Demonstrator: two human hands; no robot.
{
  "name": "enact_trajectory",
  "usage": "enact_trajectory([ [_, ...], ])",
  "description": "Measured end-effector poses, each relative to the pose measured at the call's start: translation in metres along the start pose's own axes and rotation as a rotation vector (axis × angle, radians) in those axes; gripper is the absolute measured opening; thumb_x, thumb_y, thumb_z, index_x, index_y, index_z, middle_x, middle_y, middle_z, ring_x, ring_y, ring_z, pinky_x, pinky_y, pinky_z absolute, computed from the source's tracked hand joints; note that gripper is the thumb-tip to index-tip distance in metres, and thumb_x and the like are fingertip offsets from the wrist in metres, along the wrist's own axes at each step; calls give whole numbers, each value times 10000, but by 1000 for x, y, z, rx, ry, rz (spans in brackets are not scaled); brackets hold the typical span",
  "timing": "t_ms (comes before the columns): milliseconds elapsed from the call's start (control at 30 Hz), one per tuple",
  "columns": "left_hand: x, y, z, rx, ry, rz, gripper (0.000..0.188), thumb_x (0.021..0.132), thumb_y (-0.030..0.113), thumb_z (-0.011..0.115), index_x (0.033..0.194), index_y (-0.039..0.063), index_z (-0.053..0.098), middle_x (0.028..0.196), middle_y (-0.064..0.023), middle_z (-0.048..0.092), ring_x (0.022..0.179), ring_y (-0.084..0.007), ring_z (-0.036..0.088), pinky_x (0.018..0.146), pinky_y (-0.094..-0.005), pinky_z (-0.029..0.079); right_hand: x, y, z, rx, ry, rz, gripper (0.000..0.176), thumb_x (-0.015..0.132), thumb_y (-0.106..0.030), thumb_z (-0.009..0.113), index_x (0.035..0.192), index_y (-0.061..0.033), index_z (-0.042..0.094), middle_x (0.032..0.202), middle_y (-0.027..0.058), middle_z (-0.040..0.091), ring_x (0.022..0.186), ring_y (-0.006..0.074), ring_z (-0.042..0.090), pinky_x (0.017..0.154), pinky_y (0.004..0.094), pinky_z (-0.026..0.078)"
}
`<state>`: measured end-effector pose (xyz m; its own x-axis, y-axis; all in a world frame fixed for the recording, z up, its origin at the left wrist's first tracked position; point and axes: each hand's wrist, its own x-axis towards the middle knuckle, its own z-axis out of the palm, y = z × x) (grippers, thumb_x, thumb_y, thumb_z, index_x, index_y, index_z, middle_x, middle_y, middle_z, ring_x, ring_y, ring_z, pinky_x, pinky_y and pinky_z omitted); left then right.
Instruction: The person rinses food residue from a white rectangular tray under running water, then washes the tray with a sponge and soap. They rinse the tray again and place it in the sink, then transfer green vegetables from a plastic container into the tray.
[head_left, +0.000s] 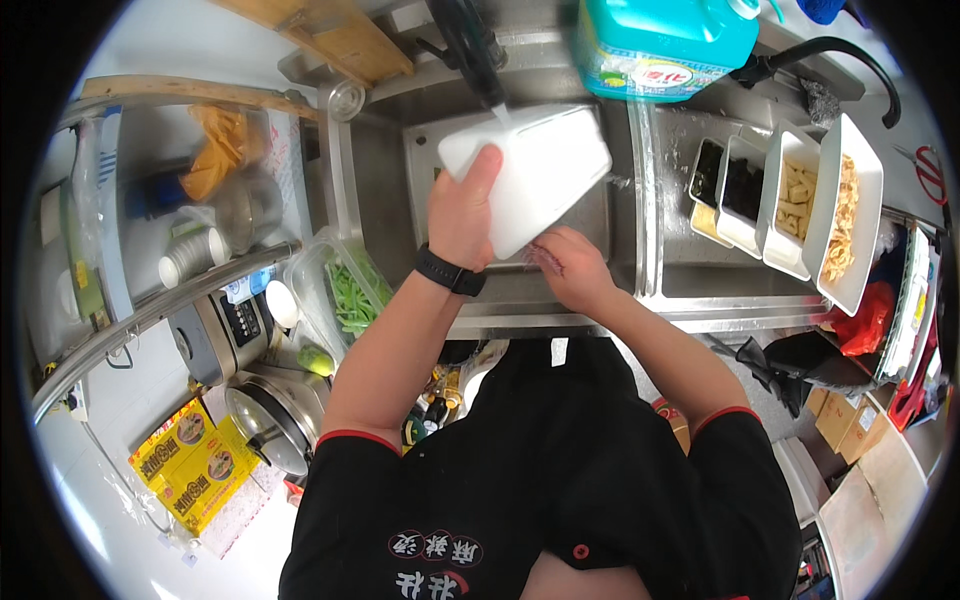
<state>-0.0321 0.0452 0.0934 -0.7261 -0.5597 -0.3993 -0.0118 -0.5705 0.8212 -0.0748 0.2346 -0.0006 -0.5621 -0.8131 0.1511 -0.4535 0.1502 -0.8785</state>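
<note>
My left hand (465, 210), with a black watch at the wrist, grips a white plastic container (551, 169) over the left sink basin (375, 172). The container is tilted, and its inside is turned from view. Water runs onto it from a black faucet (469, 56). At the container's lower edge, my right hand (574, 266) is closed around a reddish mesh scrubber (545, 259), partly hidden by the fingers. A pale flat tray or board (424, 161) lies in the basin beneath the container.
White containers of food (851, 217) stand in the right basin (682, 255). Behind the divider is a turquoise detergent jug (667, 45). A second black faucet (840, 49) arches at the right. Green vegetables fill a clear tub (352, 292) at the left, beside a metal shelf rail (172, 300).
</note>
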Motion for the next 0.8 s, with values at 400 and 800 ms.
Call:
enact_trajectory([
  [400,79,-140,-100,-180,298,-215,454,1053,296,664,1376,-8,568,1328,-144,673,1159,-286,678,989,-447,565,36,122,40,293,247,490,235,1008,-155,675,1181,2,697,1085,118,694,1024,245,657,925,363,519],
  [800,147,-210,-132,3,541,-247,503,900,290,839,1277,6,666,1222,-61,692,1075,-185,648,939,-355,519,59,181,65,-287,74,74,274,863,-52,761,1125,-61,682,1123,138,656,1055,386,619,981,485,504],
])
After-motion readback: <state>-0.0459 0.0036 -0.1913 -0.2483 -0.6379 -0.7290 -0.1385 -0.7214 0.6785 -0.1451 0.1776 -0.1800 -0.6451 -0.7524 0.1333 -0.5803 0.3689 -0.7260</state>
